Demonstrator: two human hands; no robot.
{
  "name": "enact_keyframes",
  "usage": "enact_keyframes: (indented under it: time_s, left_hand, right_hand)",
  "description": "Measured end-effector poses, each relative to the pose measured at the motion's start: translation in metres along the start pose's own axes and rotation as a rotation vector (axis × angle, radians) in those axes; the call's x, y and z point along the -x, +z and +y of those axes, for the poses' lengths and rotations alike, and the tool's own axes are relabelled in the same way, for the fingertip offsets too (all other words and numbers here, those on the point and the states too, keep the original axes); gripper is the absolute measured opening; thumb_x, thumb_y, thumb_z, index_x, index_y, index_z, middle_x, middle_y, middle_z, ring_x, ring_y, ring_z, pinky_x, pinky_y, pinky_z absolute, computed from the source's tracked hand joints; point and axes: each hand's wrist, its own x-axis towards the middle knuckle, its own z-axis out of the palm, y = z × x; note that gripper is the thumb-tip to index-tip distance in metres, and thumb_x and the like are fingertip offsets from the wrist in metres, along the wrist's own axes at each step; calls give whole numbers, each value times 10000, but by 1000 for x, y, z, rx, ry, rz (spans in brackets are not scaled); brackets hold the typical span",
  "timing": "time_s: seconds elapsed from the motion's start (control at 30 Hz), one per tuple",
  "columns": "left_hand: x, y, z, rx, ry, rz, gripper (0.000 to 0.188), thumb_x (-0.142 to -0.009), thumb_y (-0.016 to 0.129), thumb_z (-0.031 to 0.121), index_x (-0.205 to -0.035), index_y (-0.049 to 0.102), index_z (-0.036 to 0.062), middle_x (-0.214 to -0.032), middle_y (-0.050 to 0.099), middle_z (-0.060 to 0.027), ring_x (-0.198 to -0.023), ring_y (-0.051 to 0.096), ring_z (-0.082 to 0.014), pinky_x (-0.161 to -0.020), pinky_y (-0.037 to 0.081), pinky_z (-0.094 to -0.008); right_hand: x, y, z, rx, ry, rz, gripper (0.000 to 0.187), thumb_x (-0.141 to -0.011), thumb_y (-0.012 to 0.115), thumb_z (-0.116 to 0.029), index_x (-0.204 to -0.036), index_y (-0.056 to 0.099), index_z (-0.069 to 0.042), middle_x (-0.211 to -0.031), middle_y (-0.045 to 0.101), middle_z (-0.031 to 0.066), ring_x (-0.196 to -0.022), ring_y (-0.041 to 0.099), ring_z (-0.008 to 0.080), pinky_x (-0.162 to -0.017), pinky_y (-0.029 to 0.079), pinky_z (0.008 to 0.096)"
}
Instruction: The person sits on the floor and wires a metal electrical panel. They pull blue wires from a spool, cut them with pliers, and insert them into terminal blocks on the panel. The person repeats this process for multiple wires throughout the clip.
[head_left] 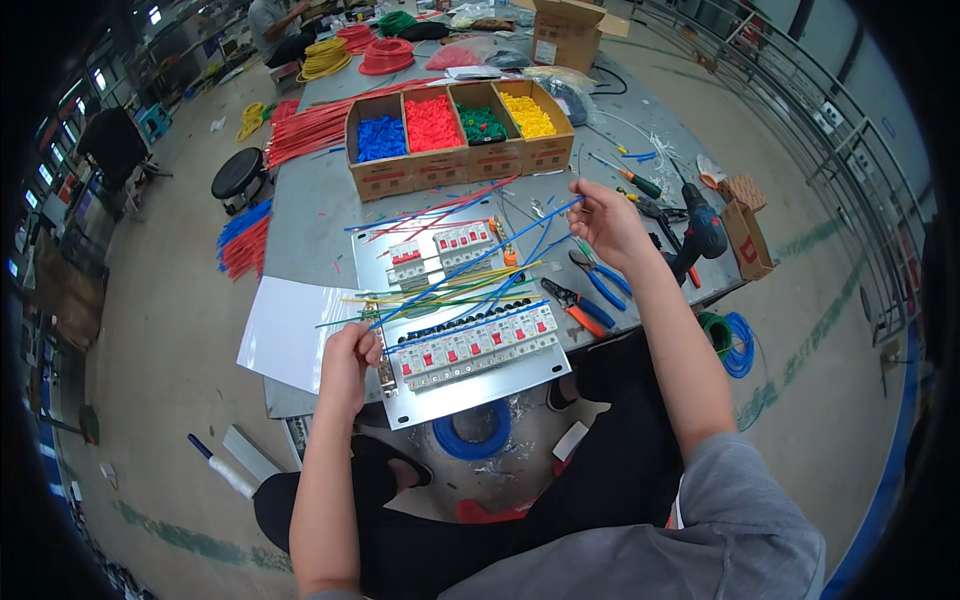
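Note:
A length of blue wire point(476, 258) is stretched slantwise between my two hands. Its lower left end is pinched in my left hand point(349, 357), by the panel's left edge. My right hand point(606, 222) grips the upper right end, raised beyond the panel's right side. Beneath the wire lies a silver metal mounting panel point(480, 395). Along its near side runs a row of white circuit breakers point(475, 345) with red switches. Two smaller breaker groups, one being the right-hand group point(464, 238), sit farther up. Loose yellow-green wires point(440, 298) cross the panel's middle.
Beyond the panel stands a divided cardboard box point(415, 165) of blue, red, green and yellow caps. Right of the panel lie wire strippers point(578, 308), blue-handled pliers point(602, 277), a screwdriver point(637, 181) and a cordless drill point(704, 230). White paper point(295, 330) lies left; a blue wire coil point(472, 432) is below.

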Motion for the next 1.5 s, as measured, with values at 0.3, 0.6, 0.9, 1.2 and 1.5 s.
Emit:
enact_keyframes:
  time_s: [0.3, 0.6, 0.9, 1.2, 1.5]
  left_hand:
    - [-13, -22, -13, -454, -15, 147, 279, -939, 603, 245, -824, 715, 16, -661, 598, -15, -588, 525, -117, -595, 409, -286]
    - [1, 27, -5, -1392, 367, 126, 280, -892, 684, 275, -1014, 791, 48, -1139, 722, -103, -1221, 546, -308, -1084, 335, -475]
    - [-7, 73, -25, -1235, 434, -236, 301, -962, 641, 252, -1109, 737, 8, -1022, 698, -161, -905, 679, -351, -822, 541, -434]
    - [-14, 81, -27, -1228, 446, -178, 212, -930, 686, 196, -952, 762, 0, -937, 674, -144, -828, 677, -338, -767, 546, -423]
    - [-9, 80, -28, -1185, 453, -141, 283, -931, 699, 233, -1112, 713, 15, -997, 700, -142, -934, 686, -324, -829, 550, -424]
  right_hand:
    - [21, -30, 9, 1178, -53, -322, 196, -902, 785, -119, -1063, 772, -7, -924, 772, 103, -858, 724, 190, -789, 572, 333]
    - [33, -28, 42, 1399, -117, -469, 194, -919, 742, -127, -1086, 770, -32, -989, 778, 142, -925, 733, 273, -852, 567, 377]
    - [31, -22, 55, 1378, -159, -592, 162, -922, 726, -72, -1072, 770, -32, -997, 722, 129, -942, 709, 261, -855, 561, 378]
    - [30, -1, 55, 1350, -162, -499, 228, -954, 581, -91, -1096, 750, -32, -1139, 687, 153, -1096, 668, 313, -954, 534, 398]
    - [23, 6, 62, 1373, -56, -568, 280, -978, 567, -114, -1215, 703, -52, -1158, 696, 170, -1124, 662, 328, -973, 528, 419]
